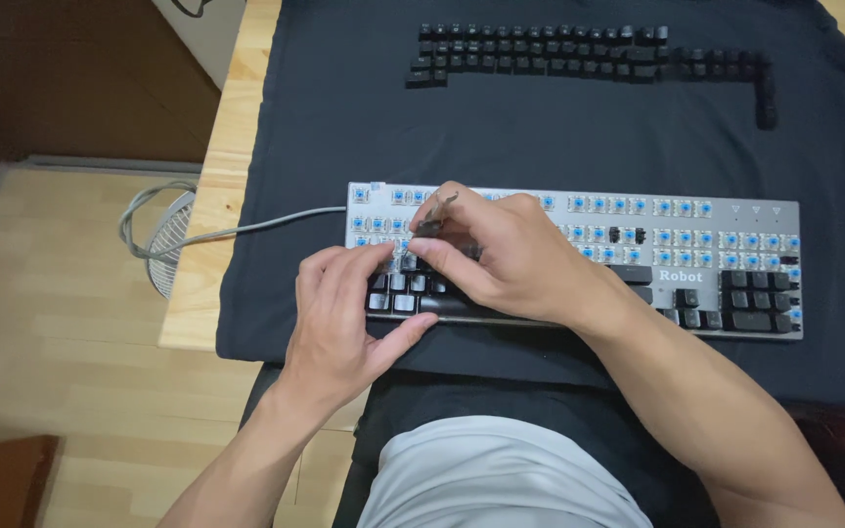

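Note:
A silver mechanical keyboard [735, 210] lies on a black cloth, most of its blue switches bare and some black keycaps still on at the bottom and right. My right hand [511, 256] grips a thin wire keycap puller [434, 213] over the keyboard's left section. My left hand [344, 313] rests on the keyboard's lower left corner, fingers by the remaining keys and thumb against the front edge. Removed black keycaps [579, 54] are laid out in rows at the far side of the cloth.
The black cloth [540, 137] covers a light wooden table [227, 147]. A grey cable [246, 227] runs from the keyboard off the table's left edge. A fan's wire grille [170, 244] stands on the wooden floor at left.

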